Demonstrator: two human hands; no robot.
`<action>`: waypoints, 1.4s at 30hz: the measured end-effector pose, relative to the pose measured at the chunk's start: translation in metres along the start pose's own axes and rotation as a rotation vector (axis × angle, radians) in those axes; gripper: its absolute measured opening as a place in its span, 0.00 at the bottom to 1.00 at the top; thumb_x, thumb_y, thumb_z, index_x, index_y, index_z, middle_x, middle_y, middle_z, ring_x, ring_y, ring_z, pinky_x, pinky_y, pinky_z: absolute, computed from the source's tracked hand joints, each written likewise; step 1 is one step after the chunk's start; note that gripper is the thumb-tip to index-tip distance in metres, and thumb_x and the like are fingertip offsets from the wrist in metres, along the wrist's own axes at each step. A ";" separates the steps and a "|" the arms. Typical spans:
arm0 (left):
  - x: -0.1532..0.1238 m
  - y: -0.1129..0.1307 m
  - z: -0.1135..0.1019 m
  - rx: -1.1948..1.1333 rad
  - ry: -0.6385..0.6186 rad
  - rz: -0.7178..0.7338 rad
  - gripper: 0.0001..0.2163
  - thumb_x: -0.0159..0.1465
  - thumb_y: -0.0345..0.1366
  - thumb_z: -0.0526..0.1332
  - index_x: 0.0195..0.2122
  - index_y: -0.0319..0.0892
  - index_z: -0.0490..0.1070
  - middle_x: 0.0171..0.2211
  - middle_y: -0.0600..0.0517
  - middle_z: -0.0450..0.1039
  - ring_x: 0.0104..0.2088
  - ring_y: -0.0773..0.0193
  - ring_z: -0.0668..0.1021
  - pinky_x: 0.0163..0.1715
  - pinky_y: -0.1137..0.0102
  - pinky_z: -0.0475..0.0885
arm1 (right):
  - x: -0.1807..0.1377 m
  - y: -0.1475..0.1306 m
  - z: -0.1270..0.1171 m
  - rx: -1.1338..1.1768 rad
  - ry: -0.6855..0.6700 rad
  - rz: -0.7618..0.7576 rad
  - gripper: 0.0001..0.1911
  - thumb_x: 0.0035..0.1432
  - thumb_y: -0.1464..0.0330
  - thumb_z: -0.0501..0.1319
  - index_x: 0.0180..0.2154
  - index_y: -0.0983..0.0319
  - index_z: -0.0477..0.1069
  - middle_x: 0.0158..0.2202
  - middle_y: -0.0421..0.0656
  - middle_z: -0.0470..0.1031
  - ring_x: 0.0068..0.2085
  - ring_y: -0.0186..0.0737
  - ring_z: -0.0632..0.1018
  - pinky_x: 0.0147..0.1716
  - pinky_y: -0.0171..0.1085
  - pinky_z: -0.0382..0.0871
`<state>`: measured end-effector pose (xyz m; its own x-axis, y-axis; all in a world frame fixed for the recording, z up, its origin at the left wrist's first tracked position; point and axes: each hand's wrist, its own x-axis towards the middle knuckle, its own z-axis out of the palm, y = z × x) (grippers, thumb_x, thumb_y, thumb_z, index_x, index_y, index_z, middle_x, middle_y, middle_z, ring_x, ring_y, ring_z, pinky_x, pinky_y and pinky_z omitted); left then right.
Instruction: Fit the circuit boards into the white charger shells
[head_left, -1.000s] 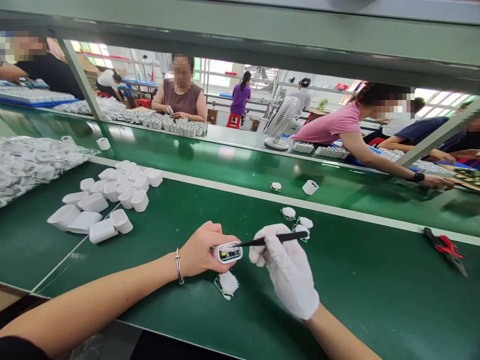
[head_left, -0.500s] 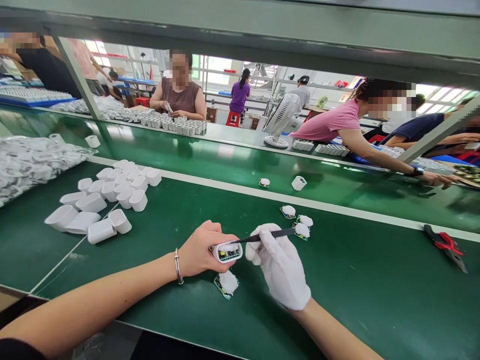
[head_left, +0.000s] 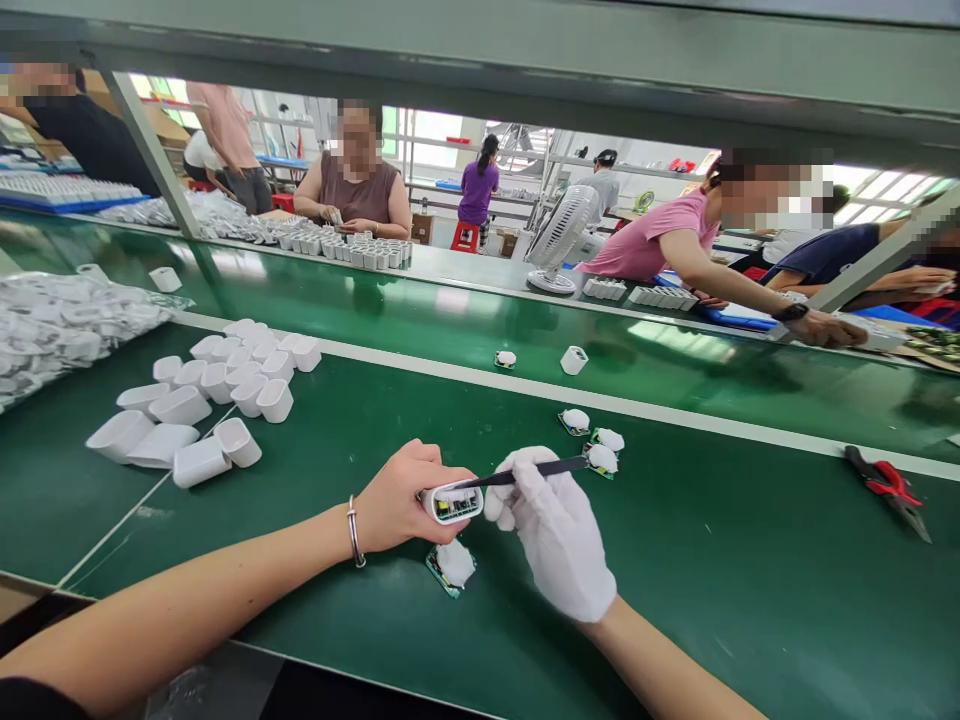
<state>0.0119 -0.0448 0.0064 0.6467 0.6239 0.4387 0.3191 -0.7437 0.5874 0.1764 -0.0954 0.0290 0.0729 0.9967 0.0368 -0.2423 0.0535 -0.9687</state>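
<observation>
My left hand, bare with a thin bracelet, is closed round a small white charger shell whose open end shows a circuit board. My right hand, in a white glove, grips black tweezers with their tip at the shell's opening. Just below the shell a circuit board with a white pad lies on the green mat. Three more such boards lie beyond my right hand.
A cluster of empty white shells sits to the left, with a heap of bagged white parts behind it. Red-handled pliers lie at the right. A shell and a board ride the conveyor belt. Other people work across it.
The shell and board on the conveyor belt have drifted left. The person in pink has drawn an arm back. My hands have stayed nearly still, the tweezers tip nudged closer into the shell.
</observation>
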 end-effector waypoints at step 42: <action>0.006 -0.001 -0.004 -0.888 0.241 -0.526 0.23 0.42 0.37 0.73 0.40 0.35 0.76 0.30 0.51 0.72 0.28 0.67 0.71 0.33 0.67 0.72 | 0.019 0.001 -0.003 -0.635 -0.144 -0.301 0.22 0.40 0.73 0.67 0.41 0.55 0.74 0.51 0.44 0.72 0.50 0.47 0.73 0.52 0.48 0.66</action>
<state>0.0129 -0.0398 0.0111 0.3886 0.9200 0.0513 -0.1650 0.0147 0.9862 0.1803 -0.0769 0.0285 -0.0910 0.9450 0.3141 0.3814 0.3244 -0.8656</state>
